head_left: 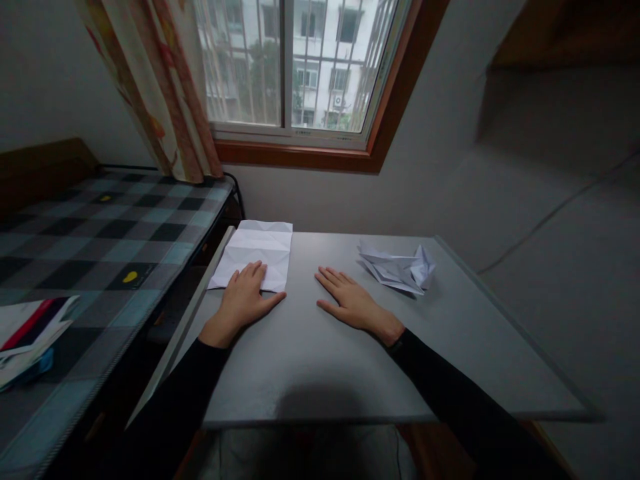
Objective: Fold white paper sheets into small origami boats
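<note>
My left hand (246, 293) lies flat with its fingers spread, the fingertips resting over the near part of a creased white sheet of paper (263, 250). Fold lines run across that sheet, which is spread out at the table's far left. My right hand (350, 300) is palm down on the bare tabletop, thumb apart from the fingers, holding nothing. Just beyond it to the right sits folded white paper (397, 268), crumpled-looking with pointed flaps; its exact shape I cannot make out.
Both papers are on a light grey table (320, 380) pushed against the wall below a window (320, 67). Left of it stands a bed with a checked cover (150, 230), with printed papers (30, 333) on it. A curtain (165, 93) hangs beside the window.
</note>
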{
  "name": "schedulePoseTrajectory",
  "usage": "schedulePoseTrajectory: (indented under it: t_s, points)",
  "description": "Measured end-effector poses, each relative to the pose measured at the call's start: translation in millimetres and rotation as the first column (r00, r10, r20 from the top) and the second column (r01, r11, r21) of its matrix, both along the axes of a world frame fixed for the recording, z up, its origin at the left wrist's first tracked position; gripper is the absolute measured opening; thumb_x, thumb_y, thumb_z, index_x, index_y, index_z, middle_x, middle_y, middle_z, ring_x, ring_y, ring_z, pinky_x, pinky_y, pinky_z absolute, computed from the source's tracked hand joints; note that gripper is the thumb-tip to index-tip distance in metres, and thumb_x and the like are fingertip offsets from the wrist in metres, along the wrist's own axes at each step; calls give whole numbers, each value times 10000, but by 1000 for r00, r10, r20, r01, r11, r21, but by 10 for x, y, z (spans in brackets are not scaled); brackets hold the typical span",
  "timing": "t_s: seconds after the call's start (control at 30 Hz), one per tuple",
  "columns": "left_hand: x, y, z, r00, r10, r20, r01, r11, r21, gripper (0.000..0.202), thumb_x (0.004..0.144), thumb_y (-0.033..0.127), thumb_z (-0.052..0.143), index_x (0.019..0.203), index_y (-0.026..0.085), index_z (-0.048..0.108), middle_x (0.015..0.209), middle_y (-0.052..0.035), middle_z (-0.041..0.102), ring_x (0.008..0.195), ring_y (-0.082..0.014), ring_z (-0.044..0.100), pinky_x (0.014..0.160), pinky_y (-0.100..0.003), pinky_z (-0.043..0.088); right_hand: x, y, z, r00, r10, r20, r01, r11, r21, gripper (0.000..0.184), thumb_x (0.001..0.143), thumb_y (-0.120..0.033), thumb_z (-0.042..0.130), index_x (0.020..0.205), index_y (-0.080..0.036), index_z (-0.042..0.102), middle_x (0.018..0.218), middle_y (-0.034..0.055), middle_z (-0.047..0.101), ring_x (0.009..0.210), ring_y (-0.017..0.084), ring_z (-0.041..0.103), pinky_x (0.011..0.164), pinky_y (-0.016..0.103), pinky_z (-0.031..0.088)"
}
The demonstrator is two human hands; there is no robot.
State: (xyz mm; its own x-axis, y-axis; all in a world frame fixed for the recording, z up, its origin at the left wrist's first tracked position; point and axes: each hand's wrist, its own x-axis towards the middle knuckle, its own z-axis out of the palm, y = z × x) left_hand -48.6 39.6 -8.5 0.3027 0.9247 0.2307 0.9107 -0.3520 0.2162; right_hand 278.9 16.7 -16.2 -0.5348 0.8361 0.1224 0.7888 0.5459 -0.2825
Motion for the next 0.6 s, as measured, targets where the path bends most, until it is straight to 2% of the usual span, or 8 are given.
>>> schedulePoseTrajectory:
  t_s: [0.1,0.27,0.43,0.6]
  points:
    - [-42,3,63,999,-48,12,48,999,1,693,970,637,740,1485,176,683,1639,-215,605,1503,-427,588,1249,-569,480,-4,-7,-1,1000,-8,20,8,1000,-1,798,1130,-652,503,1791,-232,348,1852,126,290,1721,358,302,1400,614,282]
    - [-109,12,115,994,-48,96,48,999,4,472,1024,608,683,1308,248,797,1466,-110,761,1282,-368,750,1036,-460,605,3,-23,18,1000,-16,-16,16,1000,-8,767,1125,-620,544,1779,-254,381,1843,117,314,1714,353,321,1401,609,284]
    - [-103,-29,155,987,-39,157,29,998,63,374,1054,583,645,1187,296,844,1297,-60,834,1087,-320,811,861,-390,607,29,-27,8,998,-7,-55,7,1000,-3,732,1124,-595,567,1762,-270,419,1835,108,349,1708,343,340,1397,606,295]
    - [-107,-54,214,965,-178,193,161,982,101,373,1119,495,552,1153,292,864,1281,-52,842,1086,-284,819,853,-364,601,31,-34,19,998,2,-69,-2,1000,-3,708,1131,-581,559,1755,-272,432,1832,106,361,1708,341,341,1396,610,294]
